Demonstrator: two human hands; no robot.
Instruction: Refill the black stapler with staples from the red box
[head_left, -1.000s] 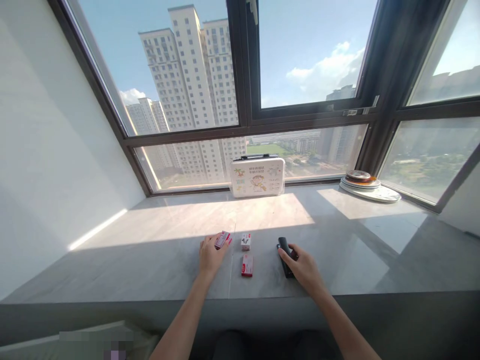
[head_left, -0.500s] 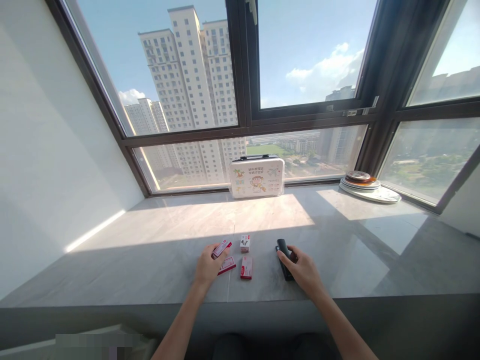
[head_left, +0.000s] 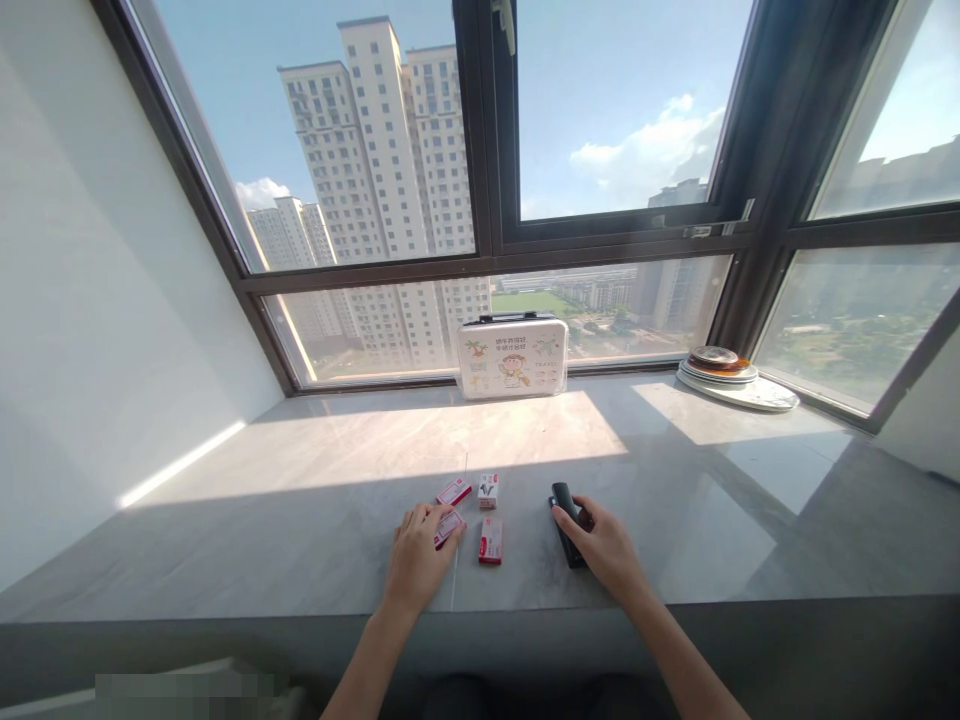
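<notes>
My left hand [head_left: 418, 555] is closed round a small red-and-white staple box [head_left: 450, 527] lying on the counter, its fingers hiding the box's left part. Just beyond those fingers lies another red-and-white box [head_left: 454, 491], set at a slant. To the right are a small white box with a dark picture on its side [head_left: 488, 491] and, nearer me, a flat red-and-white box [head_left: 491, 541]. My right hand [head_left: 606, 545] grips a black stapler [head_left: 565, 535] from its right side, with the thumb across its top. The stapler rests on the counter.
A white case with cartoon prints [head_left: 513, 360] stands against the window at the back. Stacked plates [head_left: 716, 368] sit in the far right corner. The marbled counter [head_left: 300, 540] ends in a front edge close to me.
My left hand has let go of the upper box, which now lies flat on the counter, and has moved down onto the lower box. My right hand stays on the stapler.
</notes>
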